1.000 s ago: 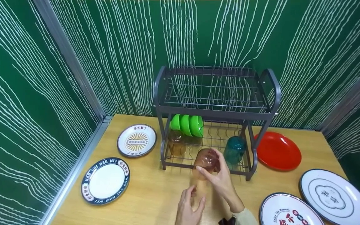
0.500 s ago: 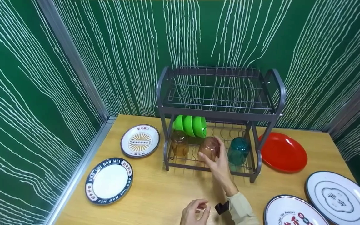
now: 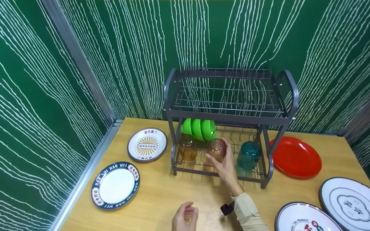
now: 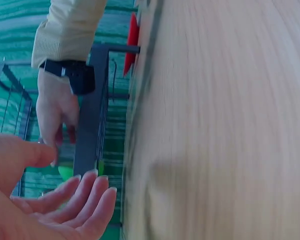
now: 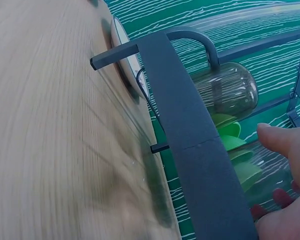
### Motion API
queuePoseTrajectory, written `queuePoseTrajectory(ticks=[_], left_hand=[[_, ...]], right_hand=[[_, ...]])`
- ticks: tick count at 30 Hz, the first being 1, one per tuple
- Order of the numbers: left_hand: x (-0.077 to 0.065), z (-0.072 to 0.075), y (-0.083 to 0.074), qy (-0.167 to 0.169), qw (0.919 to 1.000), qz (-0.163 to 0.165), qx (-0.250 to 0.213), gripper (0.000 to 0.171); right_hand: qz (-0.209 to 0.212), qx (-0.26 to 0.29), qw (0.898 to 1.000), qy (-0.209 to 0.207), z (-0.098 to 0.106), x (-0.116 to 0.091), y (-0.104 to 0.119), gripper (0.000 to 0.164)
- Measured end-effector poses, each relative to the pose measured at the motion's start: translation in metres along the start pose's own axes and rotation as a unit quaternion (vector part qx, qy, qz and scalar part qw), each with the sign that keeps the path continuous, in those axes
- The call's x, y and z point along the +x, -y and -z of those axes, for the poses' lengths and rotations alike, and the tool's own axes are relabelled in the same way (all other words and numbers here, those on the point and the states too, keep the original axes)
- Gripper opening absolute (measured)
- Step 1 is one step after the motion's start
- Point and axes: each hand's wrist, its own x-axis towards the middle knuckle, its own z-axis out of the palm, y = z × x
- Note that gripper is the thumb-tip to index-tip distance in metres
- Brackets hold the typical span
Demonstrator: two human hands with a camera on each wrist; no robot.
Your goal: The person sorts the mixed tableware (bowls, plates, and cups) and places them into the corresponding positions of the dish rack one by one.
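My right hand [image 3: 226, 166] grips an upside-down pinkish glass [image 3: 215, 148] on the lower tier of a dark two-tier dish rack [image 3: 233, 120]. Its thumb and fingers curl round the glass's sides; in the right wrist view the glass [image 5: 270, 160] is clear and partly behind the rack's front bar. To the left on the same tier stands an amber glass [image 3: 187, 150], and to the right a teal glass [image 3: 248, 157], both inverted. My left hand [image 3: 185, 218] hovers over the table's front part with loosely bent fingers and nothing in it.
Green bowls [image 3: 199, 129] lean in a row behind the amber glass. Two plates lie left of the rack: a sunburst-patterned plate [image 3: 147, 145] and a dark-rimmed plate [image 3: 116, 186]. On the right are a red plate [image 3: 297, 157], a large white plate [image 3: 353, 205] and a red-lettered plate [image 3: 303, 218].
My right hand has carried the pinkish glass from in front of the rack onto its lower tier, between the other glasses. My left hand has drawn back toward the table's front.
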Motion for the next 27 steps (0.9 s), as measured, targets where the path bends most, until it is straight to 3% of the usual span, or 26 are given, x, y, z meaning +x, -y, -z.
queuePoseTrajectory(ticks=[4,9,14,17,22,27], left_hand=[[0.005,0.009,0.005,-0.082,0.9964,0.021,0.006,0.025],[0.015,0.027,0.008,-0.173,0.9826,0.068,0.005,0.030],[0.025,0.052,0.009,-0.215,0.9673,0.134,-0.017,0.038],[0.030,0.064,0.011,-0.240,0.9585,0.148,-0.042,0.042],[0.040,0.081,0.015,-0.280,0.9421,0.163,-0.086,0.047],[0.048,0.094,0.021,-0.320,0.9258,0.167,-0.112,0.051]], right_hand=[[0.005,-0.004,1.000,-0.001,0.001,0.000,0.013,0.079],[0.014,-0.022,1.000,-0.010,0.000,0.001,0.013,0.080],[-0.001,-0.033,0.999,-0.018,0.001,0.004,-0.009,0.088],[0.001,-0.027,0.999,-0.019,0.002,0.003,-0.012,0.092],[0.016,-0.019,0.999,-0.019,0.003,-0.004,0.023,0.090],[0.019,-0.038,0.999,-0.033,0.005,-0.006,0.026,0.091]])
